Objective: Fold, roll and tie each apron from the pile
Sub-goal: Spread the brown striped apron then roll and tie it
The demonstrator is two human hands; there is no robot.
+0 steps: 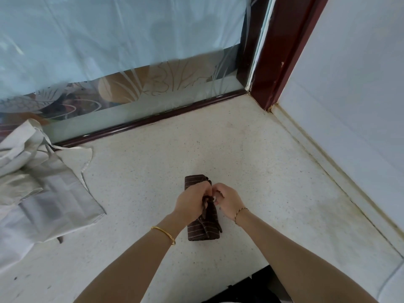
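A dark brown pinstriped apron [202, 230], rolled into a short bundle, lies on the speckled white counter [251, 171] near its front edge. Both hands meet above the middle of the roll. My left hand [192, 201] grips a brown strap [205, 205] that runs up from the roll. My right hand [228, 200] pinches the strap's other part right beside it. The fingers hide the knot area. A pile of pale grey aprons [37, 189] with loose straps lies at the left of the counter.
A frosted patterned glass pane [131, 84] in a dark red frame [282, 51] closes the back of the counter. A white wall [349, 95] runs along the right side. The counter's front edge [247, 278] drops off near my arms.
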